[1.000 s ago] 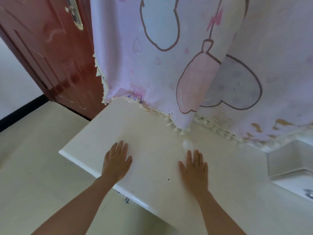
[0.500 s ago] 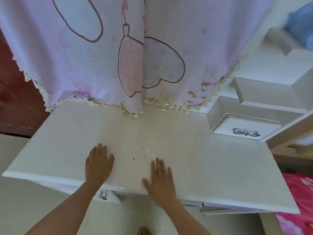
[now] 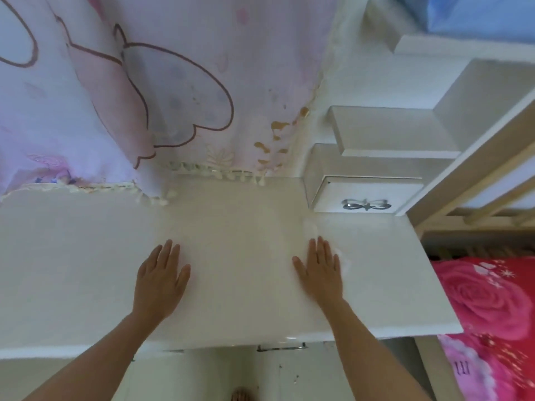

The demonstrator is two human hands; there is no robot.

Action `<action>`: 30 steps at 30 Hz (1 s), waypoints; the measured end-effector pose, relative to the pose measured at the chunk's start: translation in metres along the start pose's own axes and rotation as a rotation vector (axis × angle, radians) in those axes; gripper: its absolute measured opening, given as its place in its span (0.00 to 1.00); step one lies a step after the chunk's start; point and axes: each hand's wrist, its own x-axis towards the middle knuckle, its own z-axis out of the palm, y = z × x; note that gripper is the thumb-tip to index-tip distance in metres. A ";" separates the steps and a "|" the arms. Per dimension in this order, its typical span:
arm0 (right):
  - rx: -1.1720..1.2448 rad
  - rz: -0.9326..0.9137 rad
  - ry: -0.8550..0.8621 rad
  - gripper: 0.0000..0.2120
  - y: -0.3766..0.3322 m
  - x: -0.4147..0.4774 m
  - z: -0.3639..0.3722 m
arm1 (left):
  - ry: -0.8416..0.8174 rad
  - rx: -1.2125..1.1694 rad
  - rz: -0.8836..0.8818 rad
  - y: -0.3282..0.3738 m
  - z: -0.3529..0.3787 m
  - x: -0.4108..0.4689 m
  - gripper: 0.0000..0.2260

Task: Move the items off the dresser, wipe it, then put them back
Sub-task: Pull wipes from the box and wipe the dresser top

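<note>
While you stand at the front edge of the white dresser (image 3: 240,221), both your palms lie flat on its top and hold nothing. The dresser fills the middle band of the view, from nine o'clock across to three o'clock.

Your left hand (image 3: 160,274) rests at about eight o'clock, fingers straight and pressed together, thumb angled out toward three o'clock. Your right hand (image 3: 320,272) rests at about five o'clock, well apart from the left. Its fingers are also straight and close together, with the thumb out toward nine o'clock. A faint pale smudge (image 3: 344,260) lies just beside its little finger; what it is cannot be told.

A lilac-pink curtain (image 3: 173,82) with a cartoon print hangs from ten to twelve o'clock, its tasselled hem touching the back of the top. At three o'clock a small white drawer box (image 3: 341,169) stands on the dresser, with a bow-shaped handle (image 3: 366,204) on its front. Pale wooden rails (image 3: 477,180) run beside it. A rose-print bedspread (image 3: 492,299) shows at four o'clock, and toes (image 3: 241,395) at six o'clock.
</note>
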 end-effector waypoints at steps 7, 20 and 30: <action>0.090 0.419 0.090 0.33 0.167 -0.010 -0.036 | -0.044 -0.073 0.134 0.099 0.026 0.024 0.38; -0.018 0.049 -0.047 0.40 0.028 0.045 -0.030 | -0.047 -0.054 0.041 0.086 0.009 0.049 0.31; -0.077 -0.212 -0.113 0.32 -0.081 0.098 -0.021 | 0.077 -0.030 -0.211 -0.059 -0.023 0.041 0.21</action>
